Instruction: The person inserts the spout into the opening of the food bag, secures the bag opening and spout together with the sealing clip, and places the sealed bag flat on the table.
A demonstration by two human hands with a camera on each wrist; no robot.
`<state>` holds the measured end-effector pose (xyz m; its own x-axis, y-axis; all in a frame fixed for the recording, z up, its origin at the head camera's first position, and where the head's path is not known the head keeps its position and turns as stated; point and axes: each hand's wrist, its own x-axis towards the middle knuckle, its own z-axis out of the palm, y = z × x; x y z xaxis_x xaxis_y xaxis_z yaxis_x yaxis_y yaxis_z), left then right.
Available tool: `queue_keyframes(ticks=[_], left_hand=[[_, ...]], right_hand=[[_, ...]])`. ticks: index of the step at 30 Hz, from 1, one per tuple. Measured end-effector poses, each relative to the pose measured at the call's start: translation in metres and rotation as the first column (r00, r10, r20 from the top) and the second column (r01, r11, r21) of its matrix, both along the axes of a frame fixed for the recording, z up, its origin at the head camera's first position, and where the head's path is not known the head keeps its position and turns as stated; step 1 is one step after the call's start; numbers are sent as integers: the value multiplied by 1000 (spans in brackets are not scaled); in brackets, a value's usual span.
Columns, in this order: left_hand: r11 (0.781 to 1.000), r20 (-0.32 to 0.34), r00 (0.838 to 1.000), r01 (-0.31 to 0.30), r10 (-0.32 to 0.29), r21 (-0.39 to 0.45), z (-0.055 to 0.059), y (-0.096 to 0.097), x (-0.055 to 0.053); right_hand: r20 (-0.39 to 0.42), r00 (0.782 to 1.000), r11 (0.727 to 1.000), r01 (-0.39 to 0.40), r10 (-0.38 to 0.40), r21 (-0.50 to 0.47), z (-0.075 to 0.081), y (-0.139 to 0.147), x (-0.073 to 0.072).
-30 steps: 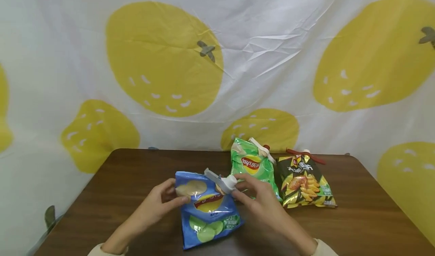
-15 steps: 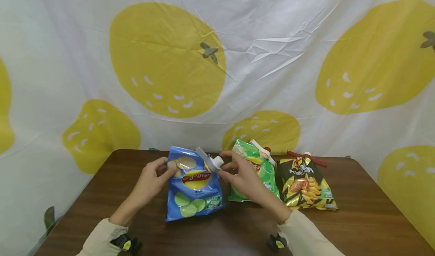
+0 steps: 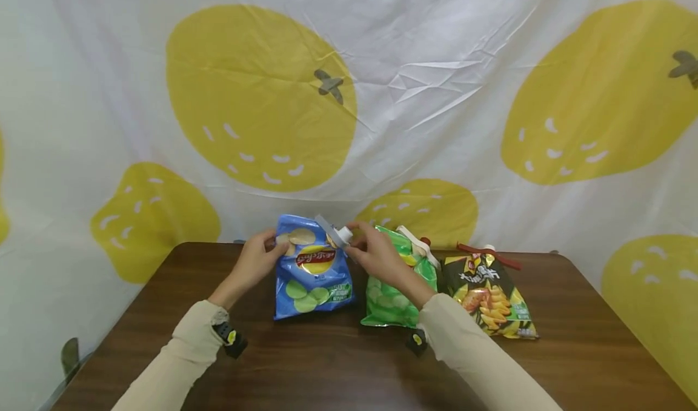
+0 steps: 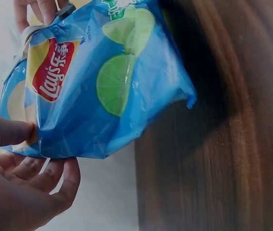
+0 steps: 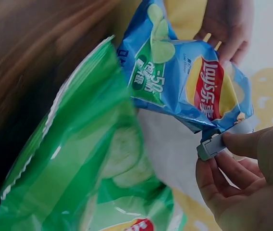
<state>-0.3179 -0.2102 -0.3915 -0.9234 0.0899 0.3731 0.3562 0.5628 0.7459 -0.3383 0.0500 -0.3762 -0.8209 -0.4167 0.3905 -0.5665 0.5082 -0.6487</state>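
Observation:
A blue Lay's chip bag is held between both hands near the back of the table. My left hand pinches its upper left edge, thumb in front and fingers behind, as the left wrist view shows. Across the bag's upper right corner sits a grey bag clip with a white cap. My right hand pinches the clip by its capped end. In the left wrist view the bag looks raised off the table, its lower corner over a dark shadow.
Right of the blue bag, a green chip bag with a white clip lies partly behind my right forearm. Beside it is a black chip bag with a red clip. A lemon-print cloth hangs behind the brown table.
Both hands have carried the blue bag away from me, toward the table's back edge, first slightly left as well. The grips look the same. The green and black bags stay in place.

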Motion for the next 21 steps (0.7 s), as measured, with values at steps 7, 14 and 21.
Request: queue_keyframes(ticks=[7, 14, 21], left_hand=[[999, 88, 996, -33, 30, 37, -17, -2, -19], [985, 194, 978, -109, 81, 137, -37, -15, -31], [983, 250, 954, -181, 167, 34, -37, -23, -35]], right_hand=[[-87, 996, 992, 9, 2, 128, -5, -9, -5], [-81, 996, 954, -11, 37, 298, 5, 8, 28], [-183, 983, 959, 39, 14, 282, -5, 49, 70]])
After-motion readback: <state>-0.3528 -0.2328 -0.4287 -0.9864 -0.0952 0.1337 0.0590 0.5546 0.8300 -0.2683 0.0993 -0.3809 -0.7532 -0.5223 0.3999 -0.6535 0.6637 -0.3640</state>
